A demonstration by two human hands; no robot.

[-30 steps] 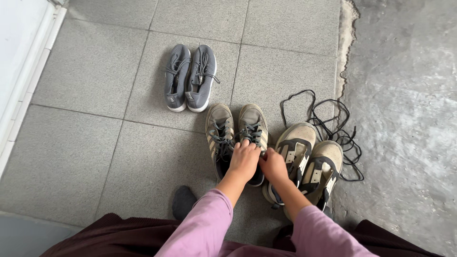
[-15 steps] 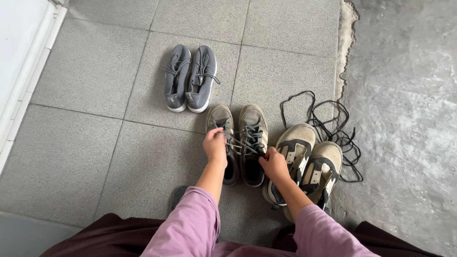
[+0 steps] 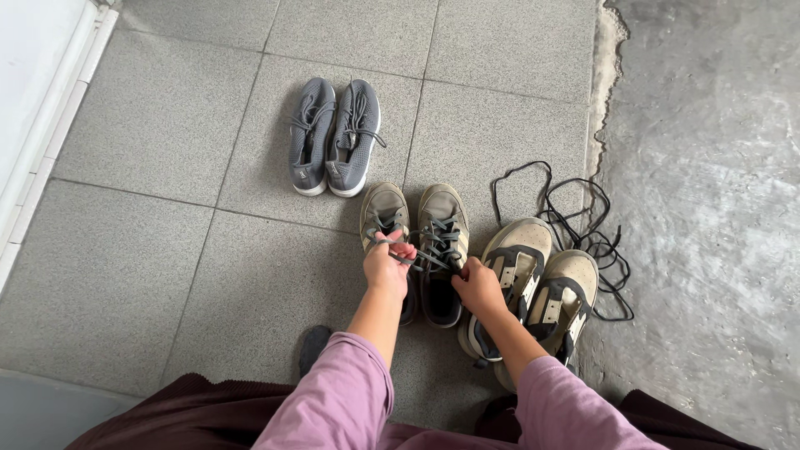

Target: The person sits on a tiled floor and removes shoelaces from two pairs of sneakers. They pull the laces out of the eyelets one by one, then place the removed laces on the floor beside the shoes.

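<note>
A pair of tan sneakers with dark laces [image 3: 442,218] stands on the tiled floor in front of me. My left hand [image 3: 387,265] rests over the left shoe of the pair and is closed on a dark lace end drawn out from the right shoe. My right hand [image 3: 478,287] sits at the right shoe's inner edge, fingers closed on the lace there. Both sleeves are pink.
A grey mesh pair of sneakers [image 3: 333,137] stands farther away. A tan pair without laces [image 3: 537,279] lies at my right, with loose black laces [image 3: 583,229] beside it. A white wall base [image 3: 33,158] runs along the left. Rough concrete [image 3: 708,208] is on the right.
My left hand moved from the middle of the right shoe over to the left shoe, pulling a lace sideways. My right hand has barely shifted.
</note>
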